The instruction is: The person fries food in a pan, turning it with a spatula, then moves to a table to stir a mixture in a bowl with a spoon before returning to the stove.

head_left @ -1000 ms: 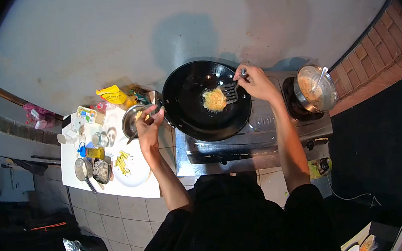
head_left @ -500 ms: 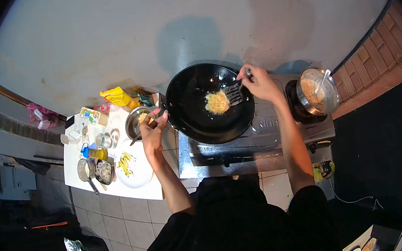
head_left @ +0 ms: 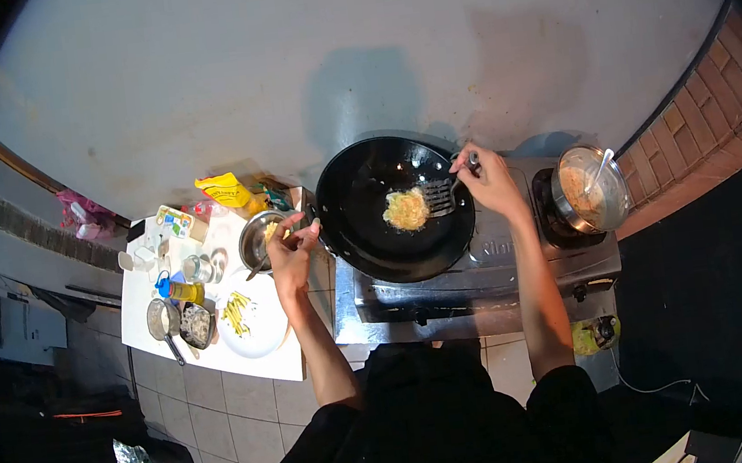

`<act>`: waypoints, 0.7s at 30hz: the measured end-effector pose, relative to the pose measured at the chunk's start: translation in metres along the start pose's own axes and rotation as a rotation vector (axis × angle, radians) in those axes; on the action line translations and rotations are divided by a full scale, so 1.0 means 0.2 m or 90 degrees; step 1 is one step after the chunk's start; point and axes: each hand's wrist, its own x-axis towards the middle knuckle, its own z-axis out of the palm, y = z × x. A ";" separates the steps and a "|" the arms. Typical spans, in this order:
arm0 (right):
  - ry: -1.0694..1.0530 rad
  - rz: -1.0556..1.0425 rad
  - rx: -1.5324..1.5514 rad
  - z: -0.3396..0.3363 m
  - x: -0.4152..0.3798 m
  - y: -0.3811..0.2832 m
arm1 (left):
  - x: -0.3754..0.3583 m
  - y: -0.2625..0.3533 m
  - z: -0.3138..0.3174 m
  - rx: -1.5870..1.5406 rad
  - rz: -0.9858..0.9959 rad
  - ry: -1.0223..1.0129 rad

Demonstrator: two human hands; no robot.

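Note:
A black frying pan (head_left: 364, 255) sits on the stove, tilted a little toward me. My left hand (head_left: 290, 256) is at its left side, with thumb and fingers closed about the short handle. From the right, my right hand (head_left: 488, 185) grips a slotted spatula (head_left: 440, 197) by its upper end. The spatula's slotted head lies flat in the pan, its edge against the right side of a small golden patty (head_left: 407, 210) with green bits. Oil glistens around the patty.
Right of the pan, a metal bowl (head_left: 609, 217) of orange-brown mix with a spoon stands on the other burner. On the white table (head_left: 259, 367) at left are a plate (head_left: 265, 337) with yellow-green strips, a metal bowl (head_left: 255, 242), an oil bottle (head_left: 186, 292) and a yellow bag (head_left: 227, 192).
The whole view has shifted, so everything sits slightly lower. The spatula stays beside the patty, and both hands keep nearly the same places at the pan.

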 end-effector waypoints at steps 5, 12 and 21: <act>0.011 0.001 -0.013 0.06 -0.09 -0.03 | 0.03 -0.05 0.00 0.016 0.019 0.034; 0.149 0.010 -0.028 0.09 -0.17 0.04 | 0.04 -0.09 -0.03 0.002 0.013 0.013; 0.126 0.052 -0.023 0.06 -0.13 -0.01 | -0.03 -0.10 0.00 -0.008 0.003 0.018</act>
